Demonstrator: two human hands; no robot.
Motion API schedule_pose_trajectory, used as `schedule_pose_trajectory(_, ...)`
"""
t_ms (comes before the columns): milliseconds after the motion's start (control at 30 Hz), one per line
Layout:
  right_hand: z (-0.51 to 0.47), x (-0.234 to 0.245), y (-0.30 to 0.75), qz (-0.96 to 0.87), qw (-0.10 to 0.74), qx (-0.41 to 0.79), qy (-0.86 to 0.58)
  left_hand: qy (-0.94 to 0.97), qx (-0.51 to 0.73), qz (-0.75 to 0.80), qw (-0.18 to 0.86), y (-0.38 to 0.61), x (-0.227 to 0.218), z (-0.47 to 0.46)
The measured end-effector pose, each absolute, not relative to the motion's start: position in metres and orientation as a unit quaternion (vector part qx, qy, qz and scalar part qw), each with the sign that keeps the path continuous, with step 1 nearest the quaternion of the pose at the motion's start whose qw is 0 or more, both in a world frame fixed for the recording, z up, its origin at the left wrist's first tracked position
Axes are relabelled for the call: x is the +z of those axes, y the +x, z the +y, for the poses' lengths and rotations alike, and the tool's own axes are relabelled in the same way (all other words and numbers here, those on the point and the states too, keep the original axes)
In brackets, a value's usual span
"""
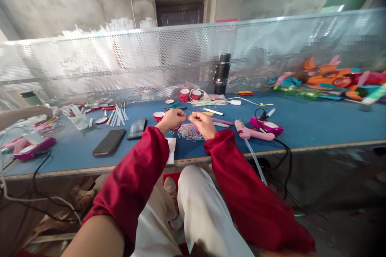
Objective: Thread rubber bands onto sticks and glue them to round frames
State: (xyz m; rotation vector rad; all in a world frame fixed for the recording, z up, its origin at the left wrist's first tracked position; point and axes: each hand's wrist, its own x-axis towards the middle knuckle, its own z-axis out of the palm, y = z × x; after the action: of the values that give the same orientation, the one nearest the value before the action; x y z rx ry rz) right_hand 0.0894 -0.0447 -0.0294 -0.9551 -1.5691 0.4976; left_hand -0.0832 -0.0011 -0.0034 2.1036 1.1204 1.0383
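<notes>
My left hand (172, 120) and my right hand (204, 125) hover close together over the table's front half, fingertips almost meeting. The fingers of both are pinched closed. Whatever lies between them is too small to make out. Just below is a loose pile of thin multicoloured bands (190, 132), partly hidden by my right hand. A red patterned paper cup (159, 116) stands beside my left hand. Behind and right of my right hand lie several pens (222, 121). White paper (171, 150) lies at the table edge, under my left sleeve.
A pink glue gun (251, 132) and purple power strip (268, 127) lie right. Two phones, one black phone (109, 143), lie left. Farther back stand a black thermos (222, 75) and a cup of sticks (78, 120). Another person's arm (22, 115) reaches in far left.
</notes>
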Motion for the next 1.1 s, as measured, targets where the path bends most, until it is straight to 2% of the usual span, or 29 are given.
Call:
schedule_pose_trajectory(100,-0.048,-0.025,0.090,-0.655,0.584,0.320,-0.357,0.776,0.398,0.434,0.227,-0.085,-0.004,0.002)
schedule_pose_trajectory(200,-0.054,-0.023,0.090,-0.620,0.608,0.389,-0.308,0.765,0.415,0.434,0.232,-0.085,-0.003,-0.001)
schedule_pose_trajectory(367,-0.057,-0.027,0.090,-0.608,0.583,0.445,-0.304,0.758,0.367,0.395,0.368,-0.081,-0.002,-0.013)
schedule_pose_trajectory(433,-0.056,-0.029,0.090,-0.609,0.595,0.407,-0.331,0.736,0.366,0.430,0.373,-0.082,0.000,-0.015)
schedule_pose_trajectory(500,-0.055,-0.032,0.089,-0.629,0.599,0.342,-0.360,0.693,0.417,0.479,0.342,-0.084,0.002,-0.013)
schedule_pose_trajectory(633,-0.053,-0.036,0.082,-0.699,0.557,0.250,-0.372,0.604,0.521,0.513,0.317,-0.087,0.007,-0.008)
schedule_pose_trajectory(767,-0.050,-0.040,0.076,-0.745,0.526,0.164,-0.376,0.587,0.526,0.481,0.383,-0.079,0.005,-0.009)
schedule_pose_trajectory(933,-0.051,-0.040,0.077,-0.743,0.529,0.078,-0.401,0.590,0.464,0.417,0.513,-0.072,0.006,-0.019)
schedule_pose_trajectory(1100,-0.054,-0.037,0.079,-0.745,0.519,0.068,-0.414,0.599,0.450,0.391,0.535,-0.080,0.010,-0.022)
